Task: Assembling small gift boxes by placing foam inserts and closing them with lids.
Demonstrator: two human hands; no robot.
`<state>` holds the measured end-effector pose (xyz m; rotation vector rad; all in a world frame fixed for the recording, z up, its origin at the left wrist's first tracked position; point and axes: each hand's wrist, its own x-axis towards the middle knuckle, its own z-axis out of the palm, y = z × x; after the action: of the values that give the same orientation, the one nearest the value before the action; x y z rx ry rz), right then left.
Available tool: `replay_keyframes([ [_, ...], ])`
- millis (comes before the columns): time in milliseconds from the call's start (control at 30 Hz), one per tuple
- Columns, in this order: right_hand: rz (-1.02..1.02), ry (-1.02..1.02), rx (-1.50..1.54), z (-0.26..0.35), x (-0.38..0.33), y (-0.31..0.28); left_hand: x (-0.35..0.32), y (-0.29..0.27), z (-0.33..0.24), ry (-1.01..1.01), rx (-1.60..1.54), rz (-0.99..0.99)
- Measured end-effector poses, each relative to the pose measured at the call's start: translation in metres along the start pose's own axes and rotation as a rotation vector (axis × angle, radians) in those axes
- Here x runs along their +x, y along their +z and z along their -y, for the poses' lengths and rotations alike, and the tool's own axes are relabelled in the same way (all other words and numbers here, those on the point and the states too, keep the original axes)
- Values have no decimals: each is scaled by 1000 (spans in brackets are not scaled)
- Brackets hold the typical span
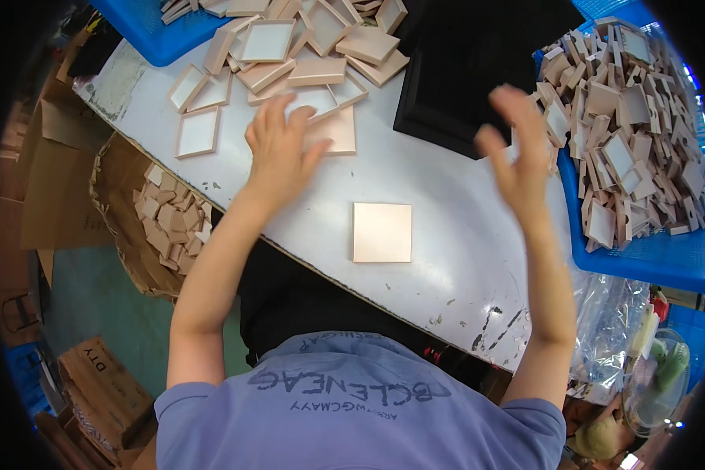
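A pale pink square box (pixel 382 233) lies flat on the table before me, with neither hand touching it. My left hand (pixel 282 153), fingers spread, is at the near edge of a heap of shallow box pieces. Beside its fingertips is a pink square box piece (pixel 341 131); whether they touch it I cannot tell. Over on the right, my right hand (pixel 518 153) is raised with fingers apart and holds nothing, slightly blurred. It is between a black block-like object (pixel 439 102) and a blue basket (pixel 642 265) heaped with pink box pieces.
The grey-white table (pixel 446 282) has worn, chipped edges. Another blue bin (pixel 160 43) stands at the far left. Below the table's left edge, a large carton (pixel 106 184) holds many small box pieces. Clear plastic bags (pixel 607 321) and a fan (pixel 658 384) are at the lower right.
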<state>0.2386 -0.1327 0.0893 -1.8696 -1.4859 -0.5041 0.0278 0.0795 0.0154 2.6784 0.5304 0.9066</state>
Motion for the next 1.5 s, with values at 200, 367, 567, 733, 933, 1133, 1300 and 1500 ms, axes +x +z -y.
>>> replay_keyframes([
  [200,-52,134,-254,-81,47,-3,-6,5,11,44,-211,-35],
  [367,-28,90,-348,-78,51,-4,-45,-23,-57,229,-463,113],
  [567,-559,-145,-290,-35,33,-11,-81,-1,-85,132,-445,297],
  [733,114,-344,-40,51,-72,17,-84,8,-79,114,-587,303],
  [933,440,-301,206,82,-90,23,-88,20,-78,130,-655,165],
  [1133,475,-115,339,63,-76,23,-83,4,-80,91,-529,353],
  [1300,-148,328,-206,-71,-73,-8,-78,-2,-88,151,-356,460],
  [1500,165,390,-554,-113,-111,-28,-78,3,-89,193,-347,440],
])
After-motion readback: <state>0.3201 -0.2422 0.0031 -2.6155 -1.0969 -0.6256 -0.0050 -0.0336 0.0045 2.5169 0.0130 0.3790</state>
